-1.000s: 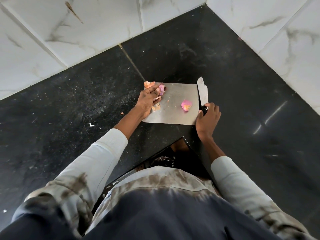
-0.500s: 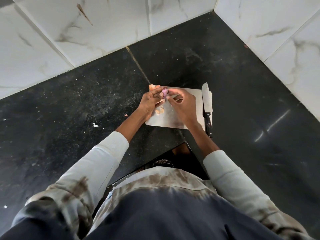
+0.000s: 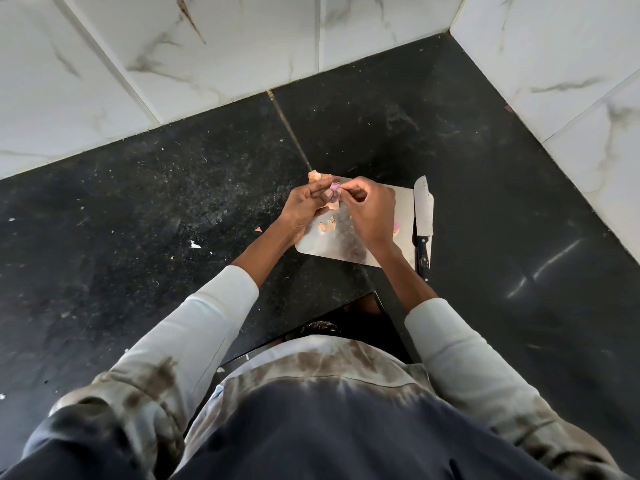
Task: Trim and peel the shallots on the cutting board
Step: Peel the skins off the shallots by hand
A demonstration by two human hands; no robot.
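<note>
A small purple shallot is held above the far left part of the steel cutting board. My left hand grips it from the left. My right hand pinches at it from the right, fingertips on its skin. A second pink shallot piece peeks out from behind my right hand on the board. Bits of orange peel lie on the board under my hands, and more peel sits at the board's far left corner. The knife lies along the board's right edge, black handle toward me.
The board sits on a black speckled counter near its front edge. White marble tile walls rise behind and to the right. Small peel scraps dot the counter left of the board.
My right hand let go of the knife, which now lies at the board's right edge, and moved left to join my left hand on the shallot. The shallot is lifted off the board.
</note>
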